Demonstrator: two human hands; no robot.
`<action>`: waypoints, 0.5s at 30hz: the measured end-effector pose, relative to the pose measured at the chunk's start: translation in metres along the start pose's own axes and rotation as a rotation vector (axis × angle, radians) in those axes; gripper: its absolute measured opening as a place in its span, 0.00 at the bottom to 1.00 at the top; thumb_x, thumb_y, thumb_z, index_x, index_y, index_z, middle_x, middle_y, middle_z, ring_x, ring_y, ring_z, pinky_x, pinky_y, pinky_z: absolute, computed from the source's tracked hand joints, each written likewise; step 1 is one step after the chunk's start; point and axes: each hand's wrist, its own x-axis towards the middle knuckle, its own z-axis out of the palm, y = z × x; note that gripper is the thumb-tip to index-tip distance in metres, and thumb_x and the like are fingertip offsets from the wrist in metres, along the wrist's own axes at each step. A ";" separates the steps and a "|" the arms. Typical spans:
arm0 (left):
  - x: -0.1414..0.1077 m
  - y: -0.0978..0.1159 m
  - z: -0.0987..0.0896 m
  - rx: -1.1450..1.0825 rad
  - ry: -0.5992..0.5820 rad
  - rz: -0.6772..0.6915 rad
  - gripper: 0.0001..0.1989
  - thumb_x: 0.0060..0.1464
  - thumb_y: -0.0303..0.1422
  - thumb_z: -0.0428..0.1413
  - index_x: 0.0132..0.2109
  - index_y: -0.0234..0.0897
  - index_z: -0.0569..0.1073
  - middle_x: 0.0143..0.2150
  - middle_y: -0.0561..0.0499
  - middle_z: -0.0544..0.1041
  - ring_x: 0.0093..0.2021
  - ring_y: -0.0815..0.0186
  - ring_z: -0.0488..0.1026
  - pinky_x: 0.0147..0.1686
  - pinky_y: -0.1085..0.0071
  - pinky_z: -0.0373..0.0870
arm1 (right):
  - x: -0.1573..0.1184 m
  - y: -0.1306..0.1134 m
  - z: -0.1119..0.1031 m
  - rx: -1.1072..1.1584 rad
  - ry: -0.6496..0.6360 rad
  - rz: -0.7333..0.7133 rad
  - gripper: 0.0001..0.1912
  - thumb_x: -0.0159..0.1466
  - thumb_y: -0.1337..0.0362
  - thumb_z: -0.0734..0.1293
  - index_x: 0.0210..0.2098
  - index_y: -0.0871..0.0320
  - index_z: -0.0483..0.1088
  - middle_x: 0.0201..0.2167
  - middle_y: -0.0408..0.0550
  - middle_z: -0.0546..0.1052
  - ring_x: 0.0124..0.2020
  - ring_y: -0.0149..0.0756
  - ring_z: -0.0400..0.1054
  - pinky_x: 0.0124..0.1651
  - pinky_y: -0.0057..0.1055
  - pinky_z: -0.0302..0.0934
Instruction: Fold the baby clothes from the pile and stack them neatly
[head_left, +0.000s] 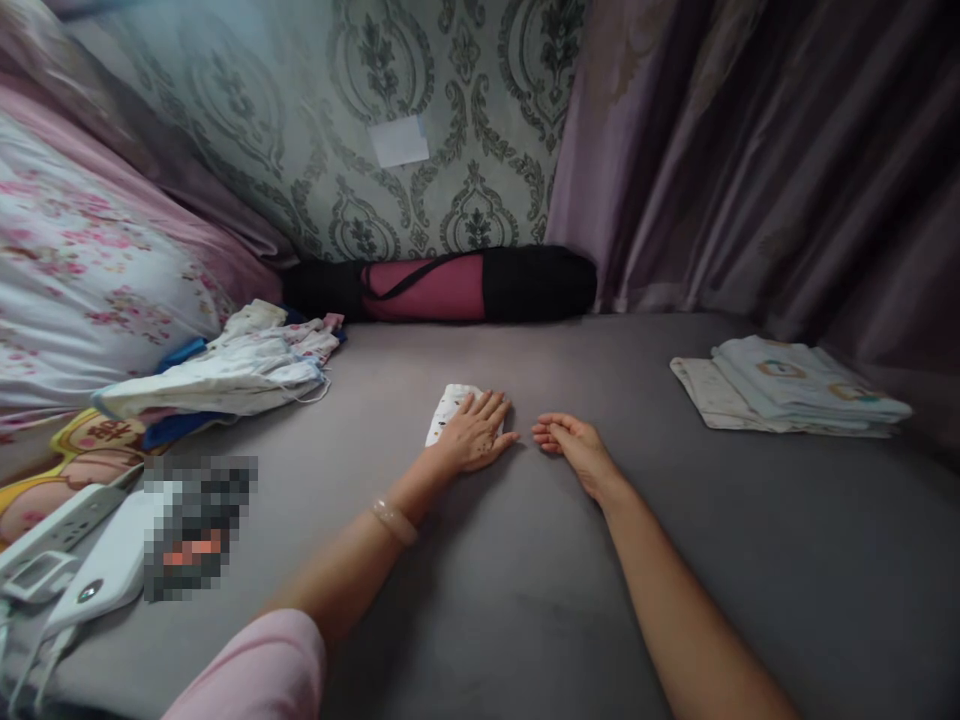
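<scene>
My left hand (478, 432) lies flat, fingers spread, on a small folded white cloth (448, 408) with a tiny print. The cloth rests on the grey sheet and is partly covered by the hand. A pale bangle (394, 521) circles my left wrist. Just to the right, my right hand (574, 447) hovers over or rests on the sheet, which I cannot tell. Its fingers are loosely curved and a little apart, and nothing shows in them.
Rumpled small clothes (232, 370) lie at the left, near a power strip (71, 525) with cables and a white device (112, 560). Folded cloths (802, 385) are stacked at the right. A black and red long bag (442, 287) lies along the wall, and a curtain (675, 150) hangs beside it.
</scene>
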 end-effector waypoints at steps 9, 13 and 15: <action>0.002 -0.017 -0.007 -0.224 -0.071 -0.043 0.33 0.65 0.48 0.29 0.69 0.33 0.48 0.71 0.43 0.49 0.71 0.59 0.42 0.66 0.58 0.38 | 0.000 0.000 0.000 0.001 -0.002 0.007 0.06 0.60 0.70 0.63 0.34 0.58 0.72 0.31 0.47 0.78 0.30 0.28 0.72 0.33 0.24 0.67; -0.005 -0.028 -0.017 -0.178 0.020 -0.112 0.31 0.66 0.46 0.30 0.69 0.34 0.49 0.70 0.44 0.49 0.71 0.61 0.40 0.67 0.58 0.37 | 0.000 0.000 0.000 -0.001 0.004 -0.007 0.07 0.61 0.71 0.63 0.34 0.58 0.72 0.31 0.47 0.78 0.29 0.27 0.72 0.32 0.22 0.66; -0.009 -0.036 -0.014 -0.149 0.018 -0.144 0.31 0.66 0.46 0.32 0.68 0.34 0.51 0.70 0.43 0.50 0.71 0.61 0.40 0.67 0.59 0.36 | -0.001 0.000 0.000 -0.013 0.004 -0.010 0.06 0.60 0.70 0.63 0.34 0.58 0.73 0.31 0.47 0.79 0.29 0.27 0.72 0.31 0.22 0.66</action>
